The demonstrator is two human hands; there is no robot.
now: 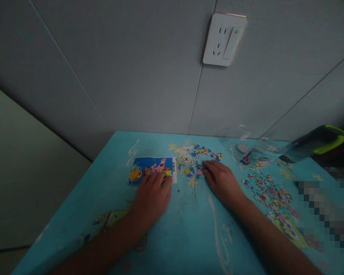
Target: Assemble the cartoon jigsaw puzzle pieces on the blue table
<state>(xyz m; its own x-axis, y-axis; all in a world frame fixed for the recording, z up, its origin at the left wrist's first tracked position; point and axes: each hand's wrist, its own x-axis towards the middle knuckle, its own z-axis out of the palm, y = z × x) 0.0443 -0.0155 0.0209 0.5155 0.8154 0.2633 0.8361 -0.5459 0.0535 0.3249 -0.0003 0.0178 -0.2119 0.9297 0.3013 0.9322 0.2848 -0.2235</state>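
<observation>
My left hand [153, 194] lies flat on the turquoise table [183, 229], fingers stretched onto the lower right corner of a blue cartoon picture card [149, 168] with a barcode edge. My right hand [222, 180] rests palm down to the right of it, fingertips touching a cluster of small loose puzzle pieces [193, 160]. Neither hand holds anything that I can see.
More puzzle pieces [271, 191] are scattered at the right. A clear plastic tube container [253, 147] and a dark bottle with a green cap [318, 143] lie at the back right. A wall socket [224, 39] sits on the grey wall. The table's left edge drops off.
</observation>
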